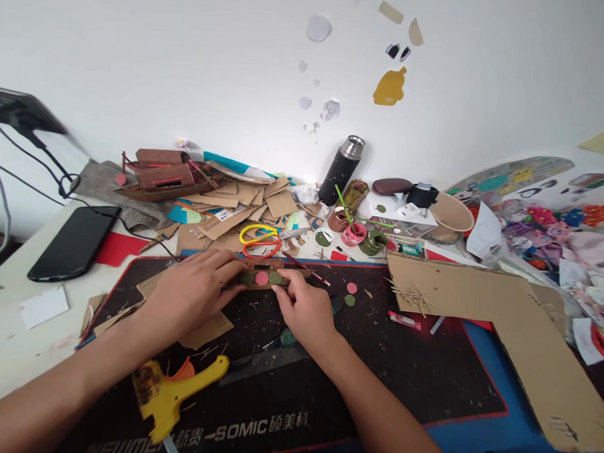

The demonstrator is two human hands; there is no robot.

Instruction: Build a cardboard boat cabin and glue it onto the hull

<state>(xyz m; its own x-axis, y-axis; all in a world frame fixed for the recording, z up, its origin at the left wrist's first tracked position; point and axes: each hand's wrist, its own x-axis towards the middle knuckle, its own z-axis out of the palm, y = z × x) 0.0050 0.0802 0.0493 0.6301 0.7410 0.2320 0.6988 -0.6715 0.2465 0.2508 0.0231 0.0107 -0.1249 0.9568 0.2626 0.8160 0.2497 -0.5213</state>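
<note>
A small brown painted cardboard strip [264, 266] with green and pink discs along its front is held between both hands above the black mat. My left hand [194, 286] grips its left end, fingers over the top and thumb below. My right hand [306, 308] pinches the right end beside a green disc [275, 278]. The pink disc [262, 278] shows in the middle. A loose pink disc [352, 288] and a green one [349, 300] lie on the mat to the right. Just behind the strip are yellow-handled scissors [259, 235].
A yellow glue gun [177, 396] lies at the front left of the mat [375, 383]. Open paint jars [353, 234] and a black flask [341, 169] stand behind. Cut cardboard [522, 329] lies right; a phone [75, 243] and a brown model boat [167, 175] are left.
</note>
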